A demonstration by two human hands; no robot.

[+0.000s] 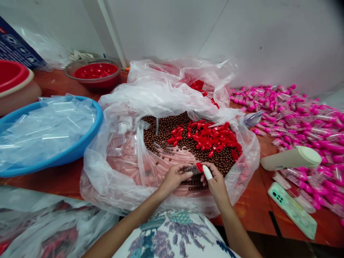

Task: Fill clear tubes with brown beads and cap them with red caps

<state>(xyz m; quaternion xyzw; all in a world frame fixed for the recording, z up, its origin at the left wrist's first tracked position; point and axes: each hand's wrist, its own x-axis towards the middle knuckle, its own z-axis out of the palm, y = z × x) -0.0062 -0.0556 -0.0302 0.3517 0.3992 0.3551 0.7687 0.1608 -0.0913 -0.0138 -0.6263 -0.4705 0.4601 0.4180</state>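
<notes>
While a left hand pinches a small clear tube, a right hand closes on its red end

Where the patterned garment fills the near middle, the two hands meet just beyond it, over the near part of an open plastic bag. The left thumb and fingers are nearly closed around the tube, which looks dark inside; the right fingers, one digit wearing a white cover, are drawn together at the red end, their undersides hidden.

Crumpled plastic lies near left. At right, a pale green phone rests on the red-brown table, with a cream cylinder just beyond.

Farther into the bag, brown beads spread beneath a heap of red pieces. A blue basin of clear packets stands left; a pile of pink-ended tubes covers the right.

At the far left is a bowl holding red parts; a second plastic bag with red contents sits far middle, before the pale wall.
</notes>
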